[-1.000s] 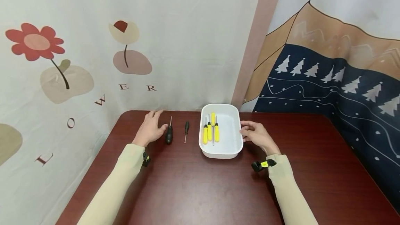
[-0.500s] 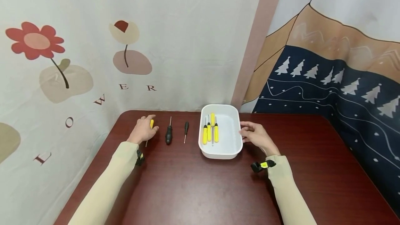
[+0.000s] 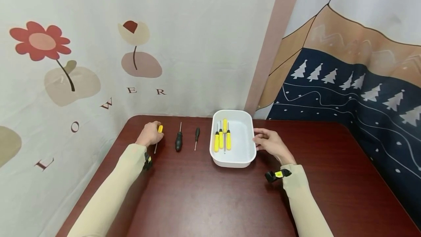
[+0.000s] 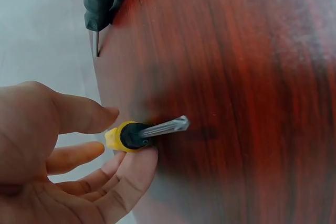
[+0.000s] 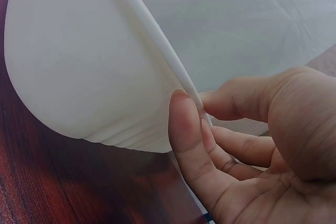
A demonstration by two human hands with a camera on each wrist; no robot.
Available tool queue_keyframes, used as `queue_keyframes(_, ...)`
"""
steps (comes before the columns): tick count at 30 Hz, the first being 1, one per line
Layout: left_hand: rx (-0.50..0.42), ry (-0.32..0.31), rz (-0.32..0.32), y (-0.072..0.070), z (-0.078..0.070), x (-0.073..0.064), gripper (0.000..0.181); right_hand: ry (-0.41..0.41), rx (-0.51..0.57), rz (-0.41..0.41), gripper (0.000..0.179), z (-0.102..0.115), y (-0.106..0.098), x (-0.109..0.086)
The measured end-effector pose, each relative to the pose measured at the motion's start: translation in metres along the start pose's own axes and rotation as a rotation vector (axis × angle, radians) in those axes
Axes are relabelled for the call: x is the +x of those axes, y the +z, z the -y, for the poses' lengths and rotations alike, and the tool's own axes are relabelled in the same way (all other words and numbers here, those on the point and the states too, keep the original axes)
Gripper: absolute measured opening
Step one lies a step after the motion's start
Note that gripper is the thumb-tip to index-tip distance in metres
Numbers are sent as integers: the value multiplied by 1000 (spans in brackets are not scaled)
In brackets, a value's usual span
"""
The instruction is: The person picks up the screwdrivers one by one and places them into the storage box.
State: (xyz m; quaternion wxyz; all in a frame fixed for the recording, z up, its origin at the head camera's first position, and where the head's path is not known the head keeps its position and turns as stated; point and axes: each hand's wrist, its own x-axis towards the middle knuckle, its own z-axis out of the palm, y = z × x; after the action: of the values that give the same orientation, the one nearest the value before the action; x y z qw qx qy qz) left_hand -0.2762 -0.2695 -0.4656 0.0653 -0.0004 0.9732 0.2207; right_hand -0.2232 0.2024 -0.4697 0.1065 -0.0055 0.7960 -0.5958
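At the table's far left, my left hand [image 3: 149, 133] has its fingers curled round the yellow handle of a screwdriver [image 3: 160, 129]. The left wrist view shows its black collar and cross-shaped metal tip [image 4: 181, 123] pointing towards the camera. Part of the handle is hidden by the fingers. My right hand [image 3: 270, 142] pinches the right rim of a white plastic tray [image 3: 243, 160]; the right wrist view shows the rim [image 5: 173, 61] between thumb and fingers. Several yellow-handled screwdrivers [image 3: 220, 139] lie inside, along the tray's left side.
Between my left hand and the tray lie a large black screwdriver [image 3: 178, 142] and a smaller black screwdriver [image 3: 197, 134], apart from each other. The dark red table [image 3: 210, 196] meets a printed curtain [image 3: 197, 46] at its back edge.
My left hand has moved left, away from beside the large black screwdriver, and its fingers have closed round the yellow-handled one. My right hand stays on the tray's rim.
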Motion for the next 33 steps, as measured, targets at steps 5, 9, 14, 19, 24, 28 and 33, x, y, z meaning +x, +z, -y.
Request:
queue_keyframes(5,-16,-16,30,-2,0,3,59,-3,9,0,50,-1,0,1)
queue_keyframes(9,-20,-40,53,-3,0,6,60,-3,14,5,51,-1,1,2)
queue_keyframes(14,-52,-67,74,-4,-2,8,61,-2,11,3,50,0,0,2)
queue_keyframes(19,-84,-86,80,-4,-2,9,61,-11,12,10,50,0,-1,2)
queue_keyframes(24,-94,-94,68,-5,-2,7,61,-25,11,17,51,-1,-1,2)
queue_keyframes(28,-117,-101,64,-5,-3,4,60,-29,14,19,50,-1,-1,2)
queue_keyframes(33,-160,-121,60,-7,-6,-1,57,-13,16,7,48,-2,0,2)
